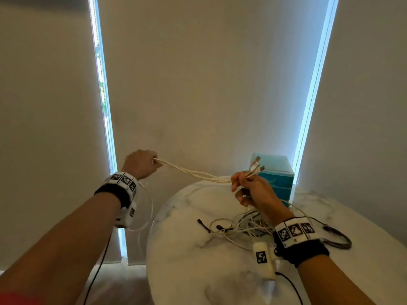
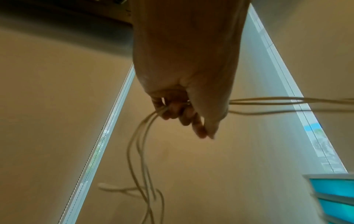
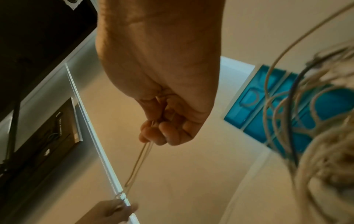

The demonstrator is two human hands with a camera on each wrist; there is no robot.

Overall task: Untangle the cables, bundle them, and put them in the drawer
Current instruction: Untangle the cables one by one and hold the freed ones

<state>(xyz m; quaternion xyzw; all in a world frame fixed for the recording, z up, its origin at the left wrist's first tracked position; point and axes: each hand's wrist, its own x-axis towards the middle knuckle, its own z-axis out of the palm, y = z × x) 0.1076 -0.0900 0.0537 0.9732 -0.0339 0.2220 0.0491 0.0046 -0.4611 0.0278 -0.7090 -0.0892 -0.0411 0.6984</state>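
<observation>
Standing on marble table [image 1: 180,249], teal drawers [image 1: 279,172], blinds [image 1: 209,84]

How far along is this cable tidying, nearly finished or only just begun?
Early on. Done: a few cream cables are pulled free of the pile. In hand: the left hand and right hand stretch them out, plugs together. Left: the tangle on the table, bundling, and the teal drawers, not seen open.

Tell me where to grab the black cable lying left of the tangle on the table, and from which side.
Take the short black cable by its free upper-left tip, coming from the left over bare marble table. That end lies clear; its other end runs toward the cable tangle, so a grip there would likely snag.
</observation>
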